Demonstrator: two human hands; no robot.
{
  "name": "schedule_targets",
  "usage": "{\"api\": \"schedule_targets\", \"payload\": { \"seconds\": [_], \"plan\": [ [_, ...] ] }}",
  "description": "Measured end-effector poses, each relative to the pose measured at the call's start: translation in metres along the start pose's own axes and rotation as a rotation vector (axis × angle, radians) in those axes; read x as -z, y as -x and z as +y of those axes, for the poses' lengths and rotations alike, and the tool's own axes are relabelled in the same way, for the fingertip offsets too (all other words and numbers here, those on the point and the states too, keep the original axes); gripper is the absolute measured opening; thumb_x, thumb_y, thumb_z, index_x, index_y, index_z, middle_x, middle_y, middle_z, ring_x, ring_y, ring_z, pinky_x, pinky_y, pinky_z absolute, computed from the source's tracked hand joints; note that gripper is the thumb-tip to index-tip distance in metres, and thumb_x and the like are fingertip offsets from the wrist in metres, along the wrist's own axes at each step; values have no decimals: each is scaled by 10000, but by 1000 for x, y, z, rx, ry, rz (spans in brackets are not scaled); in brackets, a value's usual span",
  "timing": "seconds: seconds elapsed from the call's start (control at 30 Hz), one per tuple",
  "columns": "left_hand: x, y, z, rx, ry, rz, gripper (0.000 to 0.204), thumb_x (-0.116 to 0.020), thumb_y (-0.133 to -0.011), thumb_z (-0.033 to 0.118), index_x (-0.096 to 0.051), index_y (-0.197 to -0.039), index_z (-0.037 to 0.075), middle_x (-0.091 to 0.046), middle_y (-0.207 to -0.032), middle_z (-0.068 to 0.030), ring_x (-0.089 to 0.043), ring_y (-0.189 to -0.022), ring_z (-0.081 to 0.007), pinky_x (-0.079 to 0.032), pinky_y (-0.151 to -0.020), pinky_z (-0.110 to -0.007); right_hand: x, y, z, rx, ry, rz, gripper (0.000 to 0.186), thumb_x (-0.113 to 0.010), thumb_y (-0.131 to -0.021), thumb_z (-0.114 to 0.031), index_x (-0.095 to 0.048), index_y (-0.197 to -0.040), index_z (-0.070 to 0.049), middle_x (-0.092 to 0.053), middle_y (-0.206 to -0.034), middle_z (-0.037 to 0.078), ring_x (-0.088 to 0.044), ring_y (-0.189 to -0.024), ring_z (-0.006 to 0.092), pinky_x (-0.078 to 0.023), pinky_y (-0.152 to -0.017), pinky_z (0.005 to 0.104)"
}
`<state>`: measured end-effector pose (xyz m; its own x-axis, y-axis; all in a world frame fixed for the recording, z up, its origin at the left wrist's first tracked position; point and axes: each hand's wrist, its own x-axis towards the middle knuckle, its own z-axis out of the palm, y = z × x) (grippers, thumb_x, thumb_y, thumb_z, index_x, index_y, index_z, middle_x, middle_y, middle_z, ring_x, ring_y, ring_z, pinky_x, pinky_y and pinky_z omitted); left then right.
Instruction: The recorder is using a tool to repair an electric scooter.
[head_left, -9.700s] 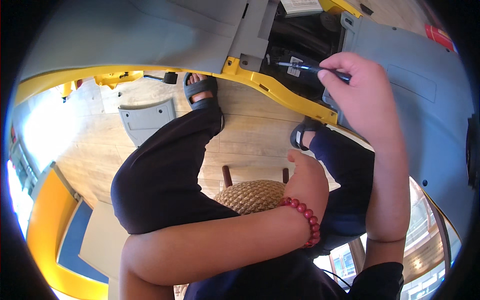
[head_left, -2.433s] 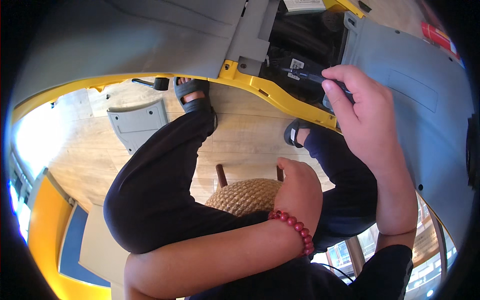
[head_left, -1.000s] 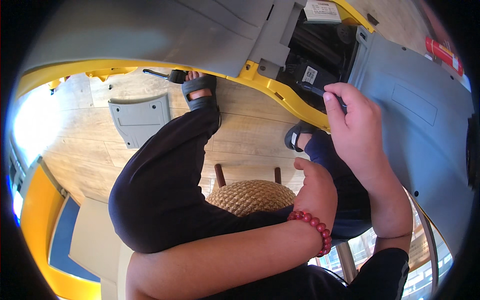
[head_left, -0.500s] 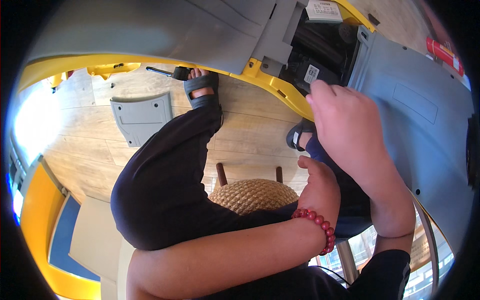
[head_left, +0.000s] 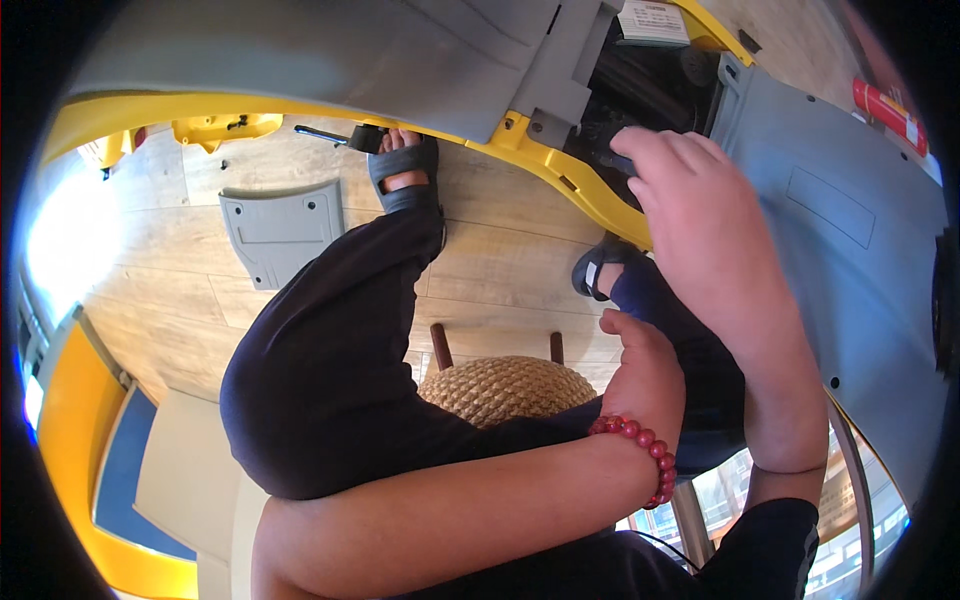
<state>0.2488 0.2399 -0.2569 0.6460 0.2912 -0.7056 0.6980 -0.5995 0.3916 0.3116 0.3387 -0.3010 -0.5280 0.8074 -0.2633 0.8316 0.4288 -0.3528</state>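
My right hand [head_left: 705, 215] reaches over the open dark compartment [head_left: 665, 75] in a large grey and yellow body, perhaps a scooter's. Its fingers are bent together at the compartment's near edge. A dark part shows at the fingertips, but what they hold, if anything, I cannot make out. Below it, my left hand [head_left: 645, 370] rests by my right thigh, behind the right forearm, with a red bead bracelet [head_left: 640, 434] on the wrist. Its thumb points up; the other fingers are hidden. The yellow trim [head_left: 600, 205] runs just left of my right hand.
A grey panel [head_left: 283, 232] and a yellow part [head_left: 228, 130] lie on the wooden floor at left. A black-handled tool [head_left: 340, 137] is beside my foot. A woven stool [head_left: 510, 390] stands below me. A paper booklet [head_left: 652, 22] and a red cylinder [head_left: 890, 115] are at upper right.
My right hand has turned and its fingers have moved further into the compartment's near edge, covering the black part with the white label. My left hand has hardly moved.
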Motion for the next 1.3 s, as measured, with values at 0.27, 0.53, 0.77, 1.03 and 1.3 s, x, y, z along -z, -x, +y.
{"api": "schedule_targets", "payload": {
  "seconds": [0.27, 0.53, 0.77, 1.03, 1.3],
  "plan": [
    [-1, 1, 0, -15, -3, 26, 348, -453, -883, 211, -621, -1121, 21, -601, -1109, -161, -545, -1067, -311, -334, -934, -539, -3, 1, -1, -157, -126, -13, 141, -569, -847, -118, -467, -860, -22, -569, -748, 189, -565, -691, 376, -457, -633, 458],
    [-5, 2, 3, -23, -4, 21, 348, -455, -880, 201, -622, -1127, 19, -599, -1109, -166, -541, -1075, -324, -333, -933, -548, 0, 4, 0, -15, -170, 44, 76, -572, -803, -48, -528, -859, -21, -548, -844, 131, -549, -815, 319, -460, -701, 403],
    [-9, 1, 7, -27, -18, 28, 353, -458, -879, 200, -620, -1132, 15, -594, -1116, -171, -532, -1078, -336, -323, -932, -563, 3, 5, 11, 99, -127, 127, 164, -593, -767, -21, -590, -931, -34, -586, -904, 118, -559, -870, 309, -468, -741, 368],
    [-11, 2, 8, -38, -14, 13, 337, -459, -880, 196, -627, -1116, 24, -603, -1076, -141, -541, -1045, -313, -321, -926, -562, 4, 6, 5, -65, -24, 30, 126, -600, -840, -140, -547, -790, -38, -597, -671, 133, -604, -670, 316, -475, -594, 411],
    [-11, 0, 10, -30, -22, 34, 324, -460, -879, 195, -636, -1100, 36, -611, -1060, -135, -550, -1028, -300, -329, -924, -544, 2, 7, -3, -257, 150, -59, 276, -497, -917, -226, -516, -721, -33, -558, -522, 134, -573, -492, 326, -455, -484, 415]
  ]
}}
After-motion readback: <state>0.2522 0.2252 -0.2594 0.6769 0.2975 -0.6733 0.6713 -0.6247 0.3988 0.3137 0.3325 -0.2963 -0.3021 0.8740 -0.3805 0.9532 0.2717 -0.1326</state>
